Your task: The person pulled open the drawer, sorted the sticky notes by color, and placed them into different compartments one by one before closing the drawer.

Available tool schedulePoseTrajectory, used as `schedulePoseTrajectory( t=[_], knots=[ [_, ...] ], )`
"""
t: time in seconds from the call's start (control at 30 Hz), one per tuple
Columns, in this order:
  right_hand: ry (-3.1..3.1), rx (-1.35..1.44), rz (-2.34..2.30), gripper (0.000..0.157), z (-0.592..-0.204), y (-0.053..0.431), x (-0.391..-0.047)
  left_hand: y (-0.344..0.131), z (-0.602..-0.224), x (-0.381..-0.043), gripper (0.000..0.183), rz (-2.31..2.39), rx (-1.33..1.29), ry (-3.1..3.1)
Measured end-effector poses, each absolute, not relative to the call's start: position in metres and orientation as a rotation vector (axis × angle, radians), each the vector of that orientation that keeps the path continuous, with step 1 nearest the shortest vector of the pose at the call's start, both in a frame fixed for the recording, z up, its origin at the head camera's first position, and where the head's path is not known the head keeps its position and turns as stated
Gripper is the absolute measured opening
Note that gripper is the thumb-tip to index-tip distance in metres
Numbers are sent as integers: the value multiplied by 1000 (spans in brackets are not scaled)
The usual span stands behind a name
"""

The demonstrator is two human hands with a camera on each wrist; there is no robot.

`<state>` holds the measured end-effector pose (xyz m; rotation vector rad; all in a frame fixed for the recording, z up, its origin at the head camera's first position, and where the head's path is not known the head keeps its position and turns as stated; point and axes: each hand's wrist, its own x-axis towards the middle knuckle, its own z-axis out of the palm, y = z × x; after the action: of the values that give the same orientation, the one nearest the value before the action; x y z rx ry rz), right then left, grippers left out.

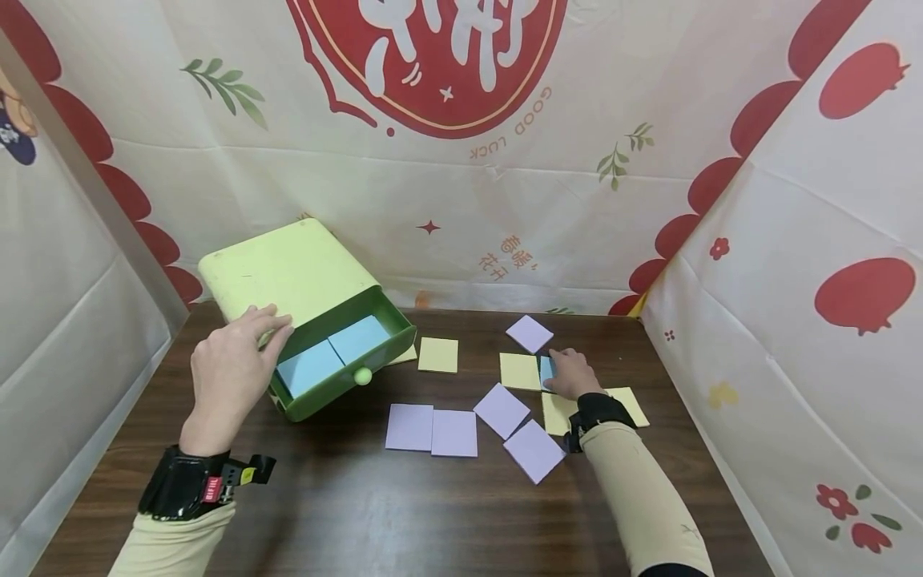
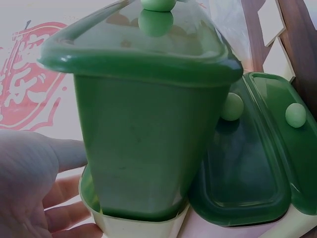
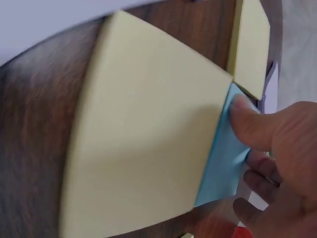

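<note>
A light-blue square card [image 3: 220, 148] is pinched in my right hand [image 1: 573, 374], thumb on top and fingers curled at its far edge in the right wrist view. It lies against a pale yellow square card [image 3: 148, 124]. My left hand [image 1: 234, 369] rests at the left front edge of a pale green drawer box [image 1: 288, 264], with its fingers extended along the box wall and thumb beside the drawer in the left wrist view. The dark green drawer [image 1: 328, 393] is pulled out, holding two light-blue square cards [image 1: 358, 340].
Several lilac square cards [image 1: 454, 433] lie across the middle of the brown table [image 1: 404, 521]. More yellow square cards [image 1: 437, 355] lie beside the box and around my right hand. Two shut drawers [image 2: 247, 163] show in the left wrist view. Printed cloth walls [image 1: 404, 192] surround the table.
</note>
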<state>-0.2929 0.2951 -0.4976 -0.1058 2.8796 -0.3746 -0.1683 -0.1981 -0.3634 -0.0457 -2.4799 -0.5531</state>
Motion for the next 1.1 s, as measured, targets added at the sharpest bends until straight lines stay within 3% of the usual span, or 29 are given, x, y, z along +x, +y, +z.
schedulePoseTrajectory(
  t=[0.4,0.73,1.1],
  knots=[
    [2921,-20,-356,65,-493,296,-294,-199,-363,-167,26,-552,-46,-2475],
    [2950,-34,-400,34,-479,298,-298,-200,-359,-168,24,-585,-12,-2483],
    [3062,-122,-400,29,-449,291,-296,-205,-343,-169,28,-654,103,-2567]
  ],
)
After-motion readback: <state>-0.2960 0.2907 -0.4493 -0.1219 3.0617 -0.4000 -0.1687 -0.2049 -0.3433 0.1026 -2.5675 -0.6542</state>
